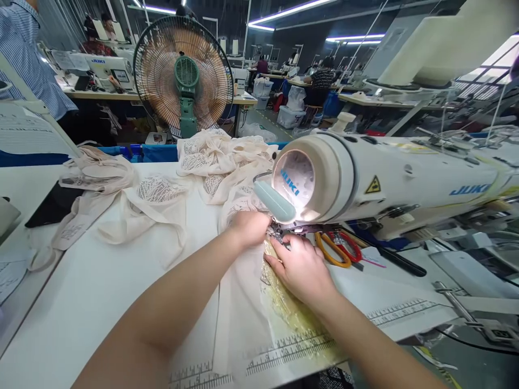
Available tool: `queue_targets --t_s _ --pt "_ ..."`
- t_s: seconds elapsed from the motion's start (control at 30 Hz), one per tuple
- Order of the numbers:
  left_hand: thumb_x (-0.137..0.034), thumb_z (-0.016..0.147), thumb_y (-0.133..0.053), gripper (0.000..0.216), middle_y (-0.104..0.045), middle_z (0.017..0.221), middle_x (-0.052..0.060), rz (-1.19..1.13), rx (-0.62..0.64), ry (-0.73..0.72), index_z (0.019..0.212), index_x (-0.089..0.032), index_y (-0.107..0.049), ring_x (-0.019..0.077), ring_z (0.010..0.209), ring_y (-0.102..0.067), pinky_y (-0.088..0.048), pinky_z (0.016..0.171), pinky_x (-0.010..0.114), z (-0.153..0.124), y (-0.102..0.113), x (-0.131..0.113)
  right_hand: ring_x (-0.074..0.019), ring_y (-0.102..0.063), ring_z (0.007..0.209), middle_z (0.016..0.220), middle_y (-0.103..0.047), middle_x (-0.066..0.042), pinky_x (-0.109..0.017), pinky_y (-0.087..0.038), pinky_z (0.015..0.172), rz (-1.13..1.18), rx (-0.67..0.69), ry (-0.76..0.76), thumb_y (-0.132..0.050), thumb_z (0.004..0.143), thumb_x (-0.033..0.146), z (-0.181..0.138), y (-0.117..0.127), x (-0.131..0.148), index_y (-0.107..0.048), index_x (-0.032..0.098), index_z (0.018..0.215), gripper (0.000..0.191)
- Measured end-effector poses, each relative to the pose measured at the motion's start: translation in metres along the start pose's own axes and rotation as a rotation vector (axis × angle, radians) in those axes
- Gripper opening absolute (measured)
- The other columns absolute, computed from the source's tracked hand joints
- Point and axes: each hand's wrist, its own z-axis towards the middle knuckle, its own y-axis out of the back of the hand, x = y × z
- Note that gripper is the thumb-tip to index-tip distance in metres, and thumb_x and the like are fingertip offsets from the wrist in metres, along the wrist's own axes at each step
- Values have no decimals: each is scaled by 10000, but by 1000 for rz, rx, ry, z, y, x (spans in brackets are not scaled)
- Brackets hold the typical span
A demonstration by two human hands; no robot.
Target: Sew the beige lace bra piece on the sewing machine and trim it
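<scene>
My left hand point(248, 227) rests on pale beige fabric point(239, 281) just left of the needle area of a white JUKI sewing machine point(389, 178). My right hand point(302, 267) lies flat on a yellowish lace piece point(287, 310), pressing it to the table right before the presser foot point(279, 235). Both hands keep the cloth down under the lit machine head. The needle itself is hidden behind the fingers and the machine's light guard.
A heap of beige lace garments point(219, 156) lies behind the hands, more pieces point(101, 178) to the left. Orange and red scissors point(338, 248) lie under the machine arm. A standing fan point(183, 75) is behind the table. Another person in a striped shirt point(28, 54) stands far left.
</scene>
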Motion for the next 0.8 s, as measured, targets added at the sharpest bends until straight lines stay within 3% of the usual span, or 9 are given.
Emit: queue_targets --t_s 0.23,0.33,0.43,0.57,0.7,0.8 --pt "-267 730 -518 187 -662 898 0 -135 40 97 895 -247 -605 219 848 -622 -470 694 278 -1 2 2 -311 -462 1102 1242 -498 -123 -452 -405 871 152 63 23 -480 847 397 2 1 -5 -544 258 1215 399" --pt "-345 715 -569 215 -662 953 -12 -244 49 197 909 -262 -609 218 890 -619 -480 740 287 0 0 -1 -316 -442 1141 1272 -478 -132 -467 -407 901 223 35 29 -462 846 388 -1 -2 -6 -543 235 1223 415" --pt "-296 738 -544 186 -660 963 1 -247 67 256 909 -256 -606 221 895 -618 -484 751 299 0 2 -7 -312 -447 1143 1245 -498 -138 -460 -421 902 268 -34 63 -413 858 407 -10 -2 -17 -601 215 1148 396" --pt "-256 731 -541 182 -657 941 21 -255 173 300 904 -248 -598 228 874 -618 -489 729 298 -1 9 -11 -280 -566 929 926 -629 -120 -413 -490 751 206 -69 -48 -332 886 420 -19 -3 -59 -659 212 1035 415" --pt "-239 714 -544 218 -646 965 31 -229 218 263 928 -245 -586 228 857 -613 -490 692 289 1 12 -11 -292 -561 972 1021 -619 -163 -402 -464 816 28 -176 -91 -344 865 304 -12 -16 -114 -659 114 935 374" --pt "-228 713 -544 224 -645 966 40 -169 211 231 934 -232 -580 229 850 -612 -488 682 288 2 9 -9 -260 -602 826 900 -645 -155 -362 -474 732 -72 -74 -85 -404 824 241 -2 -24 -136 -635 86 950 306"
